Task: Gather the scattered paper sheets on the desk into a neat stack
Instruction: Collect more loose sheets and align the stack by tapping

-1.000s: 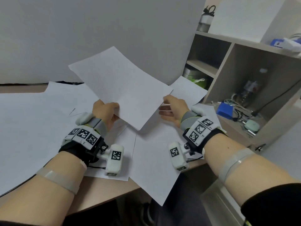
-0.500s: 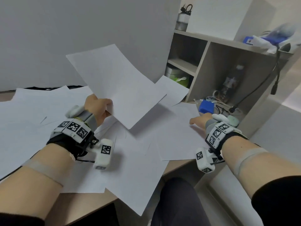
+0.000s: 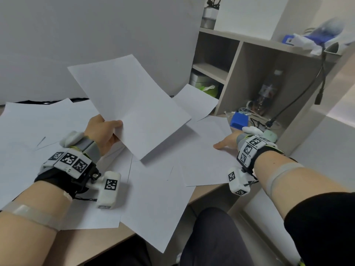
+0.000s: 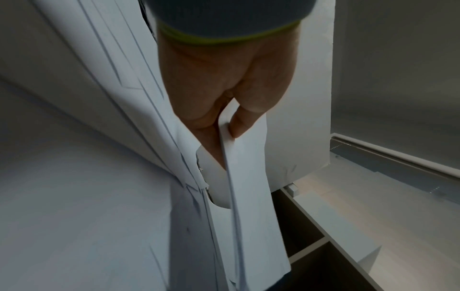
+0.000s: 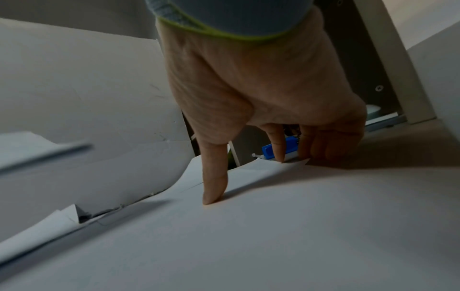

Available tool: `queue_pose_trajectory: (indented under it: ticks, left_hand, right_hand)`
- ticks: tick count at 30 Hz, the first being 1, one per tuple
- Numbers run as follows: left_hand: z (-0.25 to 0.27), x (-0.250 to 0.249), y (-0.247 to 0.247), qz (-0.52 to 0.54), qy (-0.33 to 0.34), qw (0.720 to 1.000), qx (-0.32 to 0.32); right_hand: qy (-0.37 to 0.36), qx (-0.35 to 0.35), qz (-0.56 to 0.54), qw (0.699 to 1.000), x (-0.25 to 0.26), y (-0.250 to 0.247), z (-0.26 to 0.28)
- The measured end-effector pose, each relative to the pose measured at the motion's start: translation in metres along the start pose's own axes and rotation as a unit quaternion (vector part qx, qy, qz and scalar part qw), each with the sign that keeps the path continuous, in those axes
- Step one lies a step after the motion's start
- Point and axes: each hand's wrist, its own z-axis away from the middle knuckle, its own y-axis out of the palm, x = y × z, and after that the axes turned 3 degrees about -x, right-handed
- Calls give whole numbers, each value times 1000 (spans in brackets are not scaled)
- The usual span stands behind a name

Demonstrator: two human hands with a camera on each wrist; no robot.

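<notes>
My left hand (image 3: pixel 103 131) grips a few white sheets (image 3: pixel 134 106) by their near corner and holds them tilted up above the desk; the left wrist view shows the thumb pinching that held bundle (image 4: pixel 248 196) against the fingers of the left hand (image 4: pixel 224 118). My right hand (image 3: pixel 226 143) lies on a flat sheet (image 3: pixel 203 156) at the desk's right end. In the right wrist view the thumb of the right hand (image 5: pixel 248 157) presses on this sheet (image 5: pixel 273 226), with the fingertips at its far edge. More loose sheets (image 3: pixel 38 127) cover the desk (image 3: pixel 76 244). One sheet (image 3: pixel 157 208) overhangs the front edge.
A shelf unit (image 3: pixel 240 64) stands right behind the right hand, holding a blue box (image 3: pixel 239 120), a bottle (image 3: pixel 269 89) and a black cable (image 3: pixel 299 96). Another sheet (image 3: pixel 194 100) leans against the shelf. A grey wall closes the back. My knee (image 3: pixel 211 237) is below the desk edge.
My right hand left the raised sheets and moved right, down onto the flat sheet by the shelf. The left hand kept its grip on the raised sheets.
</notes>
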Motion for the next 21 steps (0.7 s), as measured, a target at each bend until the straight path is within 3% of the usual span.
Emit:
queue_pose_trajectory:
  ticks: [7,13,21]
  left_hand:
    - [1,2,-1,15,-8,1000,-2]
    - [-2,5,-3,25,-27,999,7]
    - [-4,7,-3,20,-24,999,11]
  right_hand:
    - [-7,-9,20,1000,5,-14,37]
    - [-11,-4,16,1000,5,-10,34]
    - [-25,-59,86,994,11,-10,42]
